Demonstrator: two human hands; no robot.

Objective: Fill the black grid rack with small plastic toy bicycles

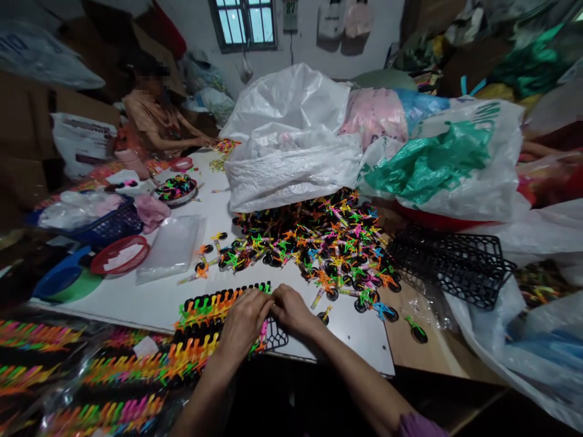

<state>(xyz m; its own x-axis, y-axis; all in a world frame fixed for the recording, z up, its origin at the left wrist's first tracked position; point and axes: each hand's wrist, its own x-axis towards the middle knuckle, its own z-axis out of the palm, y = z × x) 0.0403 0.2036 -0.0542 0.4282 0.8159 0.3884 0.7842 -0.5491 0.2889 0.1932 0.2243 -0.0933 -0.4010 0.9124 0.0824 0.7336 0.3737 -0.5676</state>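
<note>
Fingers [260, 301] of the left hand [243, 325] and right hand [291, 309] curl down close together over a black rack [276, 335] loaded with rows of toy bikes [204, 309]; whether they pinch a bike cannot be told. That rack lies at the table's front edge, partly over it, beside bagged strips of bikes [40, 337] at lower left. Just beyond the right hand, loose bikes spread into a heap [319, 249] on the white table [136, 303], their pink, green, orange and yellow frames on black wheels, with a few strays lying apart. Right of the heap, a second rack [449, 264] sits near a wooden board [410, 328]. White sacks [291, 164] bulge behind the heap. Further left are a plate of bikes [175, 189], a red basket [121, 255] and a blue basket [109, 224]. Across the table, a co-worker [152, 115] reaches a hand [206, 141] toward a small pile [225, 145].
</note>
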